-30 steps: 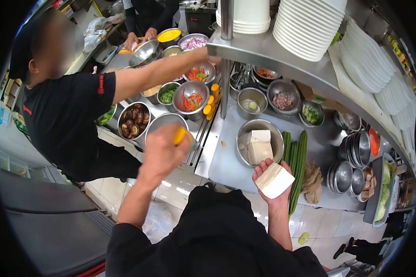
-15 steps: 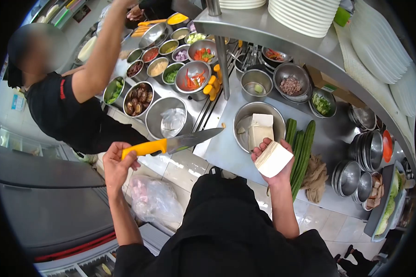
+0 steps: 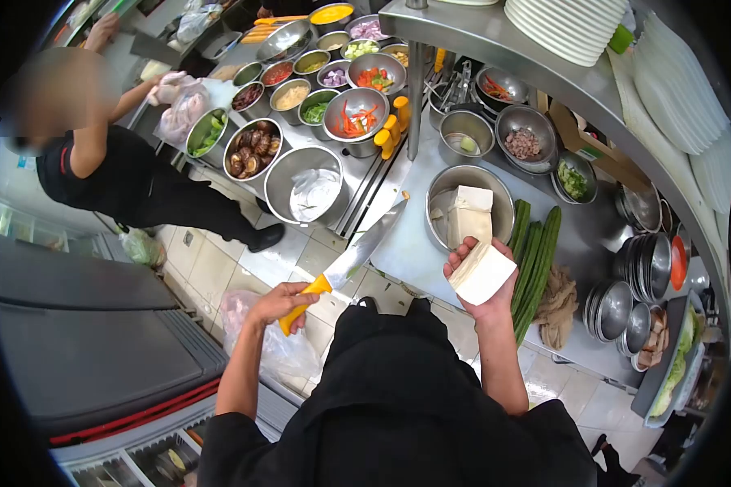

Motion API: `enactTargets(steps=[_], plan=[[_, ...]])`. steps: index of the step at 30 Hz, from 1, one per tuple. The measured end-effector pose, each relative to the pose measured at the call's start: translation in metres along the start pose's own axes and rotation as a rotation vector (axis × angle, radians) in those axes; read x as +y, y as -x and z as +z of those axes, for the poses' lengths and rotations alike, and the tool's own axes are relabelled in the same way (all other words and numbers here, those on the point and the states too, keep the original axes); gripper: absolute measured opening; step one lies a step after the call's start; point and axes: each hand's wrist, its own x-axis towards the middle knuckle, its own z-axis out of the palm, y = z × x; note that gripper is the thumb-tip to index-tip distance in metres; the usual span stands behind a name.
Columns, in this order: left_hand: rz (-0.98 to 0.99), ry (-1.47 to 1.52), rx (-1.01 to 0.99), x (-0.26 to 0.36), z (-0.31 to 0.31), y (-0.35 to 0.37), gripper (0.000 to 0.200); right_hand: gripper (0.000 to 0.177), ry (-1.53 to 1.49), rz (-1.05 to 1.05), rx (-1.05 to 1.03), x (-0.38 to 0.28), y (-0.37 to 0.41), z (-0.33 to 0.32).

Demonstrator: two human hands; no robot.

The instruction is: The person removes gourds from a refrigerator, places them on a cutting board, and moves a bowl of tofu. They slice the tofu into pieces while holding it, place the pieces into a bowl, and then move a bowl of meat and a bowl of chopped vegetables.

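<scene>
My left hand [image 3: 279,305] is wrapped around the yellow handle of a kitchen knife [image 3: 369,247]. The broad blade points up and to the right, and a small light-brown bit sits at its tip. On the upturned palm of my right hand [image 3: 499,307] rests a block of white tofu [image 3: 486,274], with the fingers curled along its far left side. Just beyond it, a steel bowl [image 3: 502,188] holds more tofu [image 3: 469,213]. This bowl stands on a white cutting board [image 3: 394,243]. Several long, ridged green vegetables [image 3: 542,256] lie right of my right hand.
A crumpled brown cloth [image 3: 557,307] lies beside the green vegetables. Steel bowls of mushrooms [image 3: 254,150] and sliced peppers [image 3: 357,120] stand at the back left. Overhead, a metal shelf [image 3: 495,31] carries stacked plates [image 3: 564,28]. A co-worker [image 3: 89,174] stands left, near raw poultry [image 3: 185,114].
My left hand has moved right and down, and the knife now slants more steeply upward. My right hand still holds the tofu. The co-worker's raised arm has moved left.
</scene>
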Motion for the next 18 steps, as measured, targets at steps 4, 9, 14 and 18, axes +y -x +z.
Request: enactTargets(steps=[4,9,14,18], plan=[[0.156,-0.052,-0.052,-0.042,0.007,-0.04,0.013,0.039,-0.004,-0.04,0.017,0.016,0.003,0.002],[0.075,-0.193,0.199,-0.039,0.039,-0.02,0.028,0.037,-0.039,-0.028,0.025,0.03,-0.004,0.008],[0.418,-0.366,0.593,-0.069,0.007,-0.026,0.041,0.035,-0.051,-0.057,0.008,0.038,-0.008,0.01],[0.555,-0.507,0.735,-0.044,-0.046,-0.065,0.034,0.036,-0.052,-0.041,-0.058,0.041,-0.017,0.012]])
